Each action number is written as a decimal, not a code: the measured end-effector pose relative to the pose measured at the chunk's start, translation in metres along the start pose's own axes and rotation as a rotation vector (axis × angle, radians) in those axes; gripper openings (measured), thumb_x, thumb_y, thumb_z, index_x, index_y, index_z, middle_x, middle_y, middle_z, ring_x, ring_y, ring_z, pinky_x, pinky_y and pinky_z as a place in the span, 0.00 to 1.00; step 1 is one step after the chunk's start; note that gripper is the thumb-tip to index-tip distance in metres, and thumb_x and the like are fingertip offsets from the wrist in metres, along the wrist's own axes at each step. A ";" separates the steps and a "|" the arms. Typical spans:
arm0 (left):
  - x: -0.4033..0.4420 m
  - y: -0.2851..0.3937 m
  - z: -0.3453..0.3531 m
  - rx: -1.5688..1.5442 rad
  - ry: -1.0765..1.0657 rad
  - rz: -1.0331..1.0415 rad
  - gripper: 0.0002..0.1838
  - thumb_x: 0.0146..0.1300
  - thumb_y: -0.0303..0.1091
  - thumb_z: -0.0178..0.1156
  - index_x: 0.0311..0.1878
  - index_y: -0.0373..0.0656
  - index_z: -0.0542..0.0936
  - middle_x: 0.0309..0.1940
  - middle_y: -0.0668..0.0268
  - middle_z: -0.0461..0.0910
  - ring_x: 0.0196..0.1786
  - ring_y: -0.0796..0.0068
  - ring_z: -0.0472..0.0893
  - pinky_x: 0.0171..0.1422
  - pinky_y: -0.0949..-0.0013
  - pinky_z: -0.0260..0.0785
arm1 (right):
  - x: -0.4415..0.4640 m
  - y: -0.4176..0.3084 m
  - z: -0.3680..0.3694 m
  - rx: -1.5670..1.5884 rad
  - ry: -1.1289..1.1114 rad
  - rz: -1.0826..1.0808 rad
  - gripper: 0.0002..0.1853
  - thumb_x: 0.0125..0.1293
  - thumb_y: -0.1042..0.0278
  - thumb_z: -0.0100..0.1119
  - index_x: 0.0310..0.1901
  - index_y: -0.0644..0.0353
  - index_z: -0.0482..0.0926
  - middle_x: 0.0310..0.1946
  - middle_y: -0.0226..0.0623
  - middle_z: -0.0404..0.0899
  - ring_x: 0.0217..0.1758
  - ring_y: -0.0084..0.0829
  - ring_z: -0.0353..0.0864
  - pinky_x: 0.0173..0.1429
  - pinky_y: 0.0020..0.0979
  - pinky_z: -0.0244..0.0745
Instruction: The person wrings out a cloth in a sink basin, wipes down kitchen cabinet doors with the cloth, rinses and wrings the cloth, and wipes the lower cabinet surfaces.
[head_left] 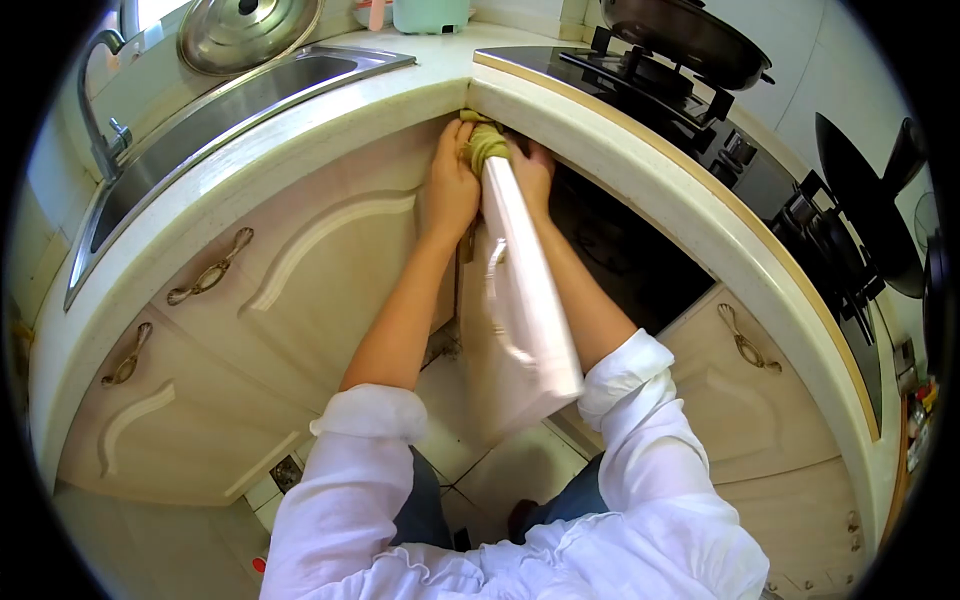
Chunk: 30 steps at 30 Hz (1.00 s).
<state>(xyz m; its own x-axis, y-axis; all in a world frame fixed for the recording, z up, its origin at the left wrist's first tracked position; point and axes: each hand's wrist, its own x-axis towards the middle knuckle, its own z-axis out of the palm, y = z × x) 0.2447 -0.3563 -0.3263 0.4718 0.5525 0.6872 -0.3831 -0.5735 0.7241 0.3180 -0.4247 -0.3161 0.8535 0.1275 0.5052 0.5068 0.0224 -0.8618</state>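
A pale cabinet door (pixel 528 290) stands swung open between my forearms, its edge toward me and its curved handle (pixel 497 300) on the left face. A yellow-green cloth (pixel 488 143) is bunched over the door's far top end, under the counter corner. My left hand (pixel 455 180) lies at the cloth's left side, its fingers closed on it. On the other side of the door, my right hand (pixel 535 172) presses in at the cloth, with its fingertips partly hidden by the door and cloth.
Right of the door gapes a dark cabinet opening (pixel 615 245). Above it sits a gas stove (pixel 640 85) with a pan (pixel 690 35). A steel sink (pixel 240 110), faucet (pixel 95 110) and pot lid (pixel 245 35) are at left. More closed cabinet doors (pixel 340 230) line the counter (pixel 400 105).
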 end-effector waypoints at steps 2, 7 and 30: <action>0.001 -0.021 -0.010 -0.147 -0.027 0.072 0.21 0.71 0.33 0.50 0.64 0.35 0.66 0.56 0.57 0.75 0.57 0.68 0.75 0.63 0.69 0.64 | -0.031 -0.027 0.009 0.320 0.024 -0.024 0.18 0.68 0.68 0.52 0.57 0.66 0.75 0.54 0.46 0.78 0.57 0.37 0.75 0.64 0.31 0.64; -0.007 -0.024 -0.035 -0.624 -0.204 -0.029 0.21 0.71 0.28 0.44 0.66 0.36 0.65 0.60 0.60 0.71 0.62 0.71 0.70 0.67 0.72 0.59 | -0.036 -0.026 0.029 0.288 0.067 -0.201 0.16 0.68 0.73 0.46 0.53 0.68 0.78 0.48 0.48 0.81 0.51 0.35 0.79 0.58 0.31 0.69; 0.042 -0.041 -0.014 -0.294 -0.231 0.043 0.22 0.68 0.30 0.43 0.64 0.36 0.68 0.59 0.52 0.74 0.62 0.63 0.72 0.67 0.66 0.61 | 0.025 0.004 0.019 -0.133 -0.283 -0.303 0.22 0.62 0.70 0.43 0.57 0.58 0.75 0.53 0.58 0.75 0.55 0.56 0.75 0.61 0.38 0.68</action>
<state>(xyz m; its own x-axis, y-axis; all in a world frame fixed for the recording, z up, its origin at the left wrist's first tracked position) 0.2693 -0.3016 -0.3261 0.6046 0.3614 0.7098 -0.6018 -0.3766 0.7043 0.3388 -0.4030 -0.3080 0.6062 0.4018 0.6863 0.7564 -0.0248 -0.6536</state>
